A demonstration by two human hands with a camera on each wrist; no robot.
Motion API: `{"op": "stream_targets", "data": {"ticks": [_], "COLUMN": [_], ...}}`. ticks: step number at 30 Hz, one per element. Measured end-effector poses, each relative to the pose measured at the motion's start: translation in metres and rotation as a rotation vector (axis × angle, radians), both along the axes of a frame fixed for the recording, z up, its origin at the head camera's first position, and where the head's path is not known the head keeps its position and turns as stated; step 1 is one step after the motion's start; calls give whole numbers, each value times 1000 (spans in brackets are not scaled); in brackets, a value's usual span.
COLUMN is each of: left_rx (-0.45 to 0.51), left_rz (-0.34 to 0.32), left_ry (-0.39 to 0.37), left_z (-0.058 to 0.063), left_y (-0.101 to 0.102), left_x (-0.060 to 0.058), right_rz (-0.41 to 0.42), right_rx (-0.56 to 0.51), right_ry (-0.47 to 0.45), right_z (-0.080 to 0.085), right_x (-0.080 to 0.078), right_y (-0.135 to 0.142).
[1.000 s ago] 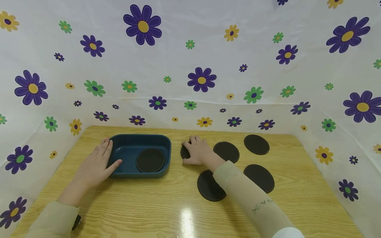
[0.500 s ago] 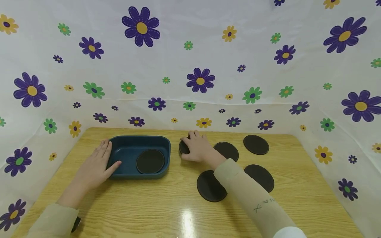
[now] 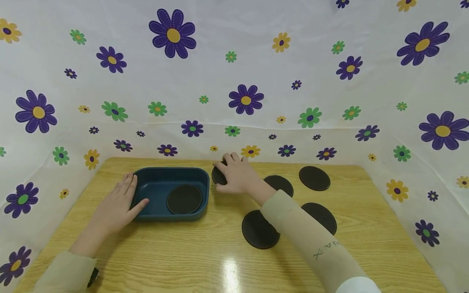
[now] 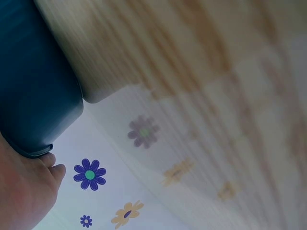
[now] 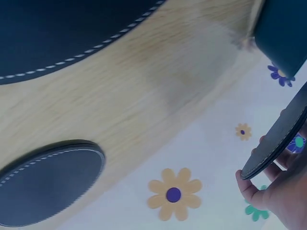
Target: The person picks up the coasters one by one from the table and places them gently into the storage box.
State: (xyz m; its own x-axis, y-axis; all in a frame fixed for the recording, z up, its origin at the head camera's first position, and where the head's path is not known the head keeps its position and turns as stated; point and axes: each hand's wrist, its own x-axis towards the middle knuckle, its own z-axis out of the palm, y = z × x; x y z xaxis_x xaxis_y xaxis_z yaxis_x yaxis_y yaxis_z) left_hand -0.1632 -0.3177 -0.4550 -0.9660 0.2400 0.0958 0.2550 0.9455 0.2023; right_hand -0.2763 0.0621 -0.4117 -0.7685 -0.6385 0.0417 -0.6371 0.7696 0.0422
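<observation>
A black round coaster (image 3: 218,176) with a stitched edge is pinched by its rim in my right hand (image 3: 237,174), just right of the blue rectangular tray (image 3: 172,217). In the right wrist view the coaster (image 5: 276,136) is tilted and raised off the table, with thumb and fingers at its edge. My left hand (image 3: 116,205) rests with straight fingers along the tray's left rim, its thumb reaching over the near left corner. Inside the tray, on the right side, lies another black coaster (image 3: 185,199). The left wrist view shows the hand (image 4: 29,187) against the tray's end.
Several more black coasters lie on the wooden table (image 3: 183,256): one in front (image 3: 259,230), others at the right, partly behind my right forearm. A white cloth (image 3: 216,73) printed with flowers stands around the back and sides.
My right hand has picked up the coaster it was touching and moved it up and left toward the tray. My left hand and the tray have stayed in place.
</observation>
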Motion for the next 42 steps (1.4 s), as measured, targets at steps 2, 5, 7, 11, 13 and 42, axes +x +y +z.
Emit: {"op": "stream_targets", "data": {"ticks": [2,5,7,11,13,42], "left_rx": [1,2,0,-1,1,2], "left_rz": [-1,-2,-2,-2,-2,1], "left_ry": [1,2,4,11,18,9], "left_z": [0,0,-1,-1,-1,0], "left_y": [0,0,0,-1,-1,2], "left_x": [0,1,0,0,0,1], "right_rz": [10,23,33,50,57,192], "right_rx": [1,7,11,26,31,96], "right_ry": [9,20,27,32,30,50], "right_z": [4,9,11,15,18,8], "right_x": [1,4,5,9,12,42], "right_y": [-4,-10,-15,-26,-32,-111]}}
